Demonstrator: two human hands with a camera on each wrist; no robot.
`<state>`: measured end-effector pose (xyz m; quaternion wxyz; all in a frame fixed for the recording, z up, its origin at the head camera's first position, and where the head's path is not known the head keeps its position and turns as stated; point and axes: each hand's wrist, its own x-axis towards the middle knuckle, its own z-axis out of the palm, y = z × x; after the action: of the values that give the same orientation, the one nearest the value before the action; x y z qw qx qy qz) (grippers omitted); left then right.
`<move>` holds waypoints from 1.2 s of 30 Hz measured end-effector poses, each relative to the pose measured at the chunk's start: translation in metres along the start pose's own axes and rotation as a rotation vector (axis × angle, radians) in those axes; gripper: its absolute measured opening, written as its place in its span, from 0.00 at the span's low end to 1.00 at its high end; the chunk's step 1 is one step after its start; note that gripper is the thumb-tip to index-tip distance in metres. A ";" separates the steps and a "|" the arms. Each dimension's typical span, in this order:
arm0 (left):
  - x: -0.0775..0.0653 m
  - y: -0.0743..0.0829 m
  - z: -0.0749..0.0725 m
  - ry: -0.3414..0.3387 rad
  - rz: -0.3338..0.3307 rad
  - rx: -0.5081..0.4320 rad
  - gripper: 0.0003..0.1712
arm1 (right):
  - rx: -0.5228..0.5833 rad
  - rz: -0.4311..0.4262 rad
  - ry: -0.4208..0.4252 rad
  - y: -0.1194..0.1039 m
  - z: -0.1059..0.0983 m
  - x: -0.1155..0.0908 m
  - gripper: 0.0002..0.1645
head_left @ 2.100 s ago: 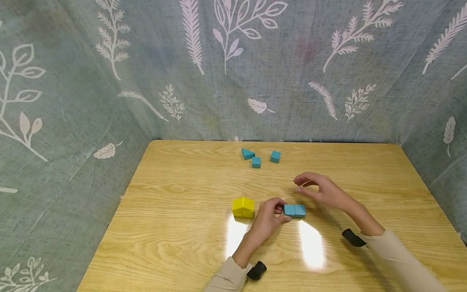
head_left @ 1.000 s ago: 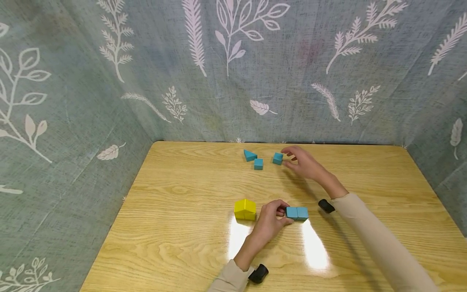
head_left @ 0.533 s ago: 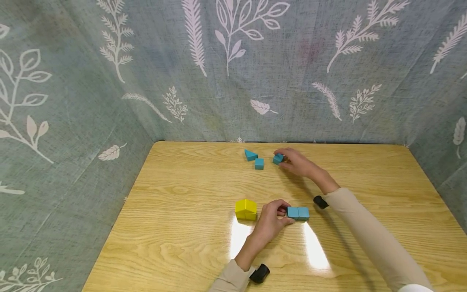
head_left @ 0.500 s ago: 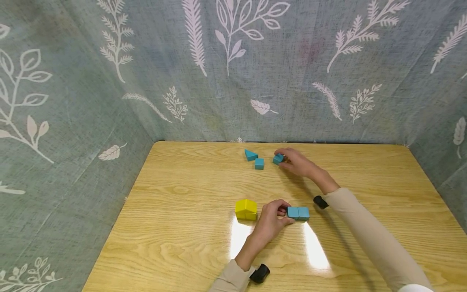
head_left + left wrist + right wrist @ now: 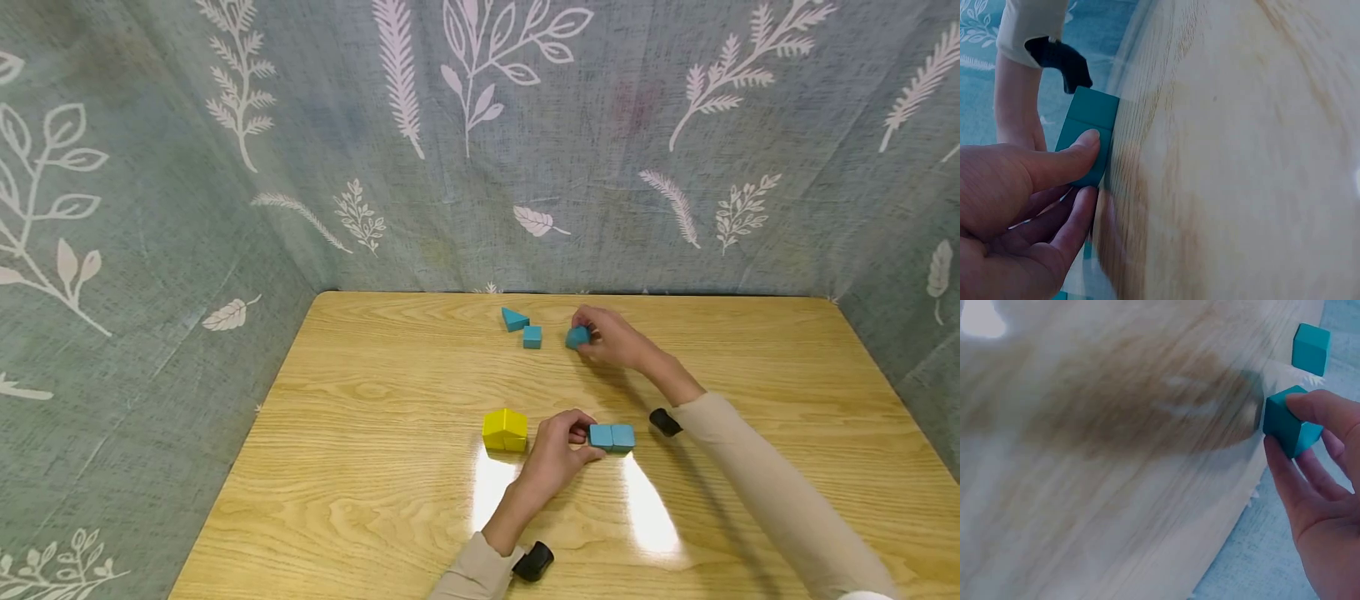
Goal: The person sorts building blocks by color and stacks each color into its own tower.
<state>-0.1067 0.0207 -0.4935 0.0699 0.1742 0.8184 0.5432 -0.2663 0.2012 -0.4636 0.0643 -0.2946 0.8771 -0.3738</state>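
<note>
Two blue cubes sit side by side, touching, near the middle of the table. My left hand (image 5: pixel 553 452) pinches the left cube (image 5: pixel 601 436) of this pair, its thumb on the near face, as the left wrist view confirms; the right cube (image 5: pixel 622 436) extends beyond the fingers. Farther back, my right hand (image 5: pixel 611 337) grips another blue cube (image 5: pixel 1285 419) between thumb and fingers, slightly tilted. Whether that cube touches the table I cannot tell. Left of it lie a loose blue cube (image 5: pixel 532 337) and a blue triangular block (image 5: pixel 515 319).
Several yellow blocks form a small house shape (image 5: pixel 505 430) just left of my left hand. The wooden table (image 5: pixel 375 500) ends at a grey leaf-patterned cloth (image 5: pixel 450 208) behind and at the sides.
My right hand reached back to the rear blue cube, closed its fingers on it, and shifted it slightly toward me and to the right, turning it. The left hand stays at the pair.
</note>
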 end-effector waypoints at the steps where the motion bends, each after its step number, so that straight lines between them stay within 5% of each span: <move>1: 0.000 0.000 0.000 0.000 -0.001 0.001 0.16 | 0.011 0.003 0.001 0.000 -0.001 -0.002 0.15; 21: 0.001 -0.001 0.000 0.006 0.009 0.020 0.17 | 0.104 0.054 0.086 -0.001 -0.006 -0.058 0.17; 36: 0.002 -0.001 0.001 0.012 0.008 0.021 0.17 | 0.202 -0.030 0.162 -0.010 0.001 -0.094 0.18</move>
<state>-0.1081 0.0219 -0.4947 0.0609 0.1747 0.8239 0.5357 -0.1844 0.2487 -0.4672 0.0169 -0.2685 0.8327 -0.4839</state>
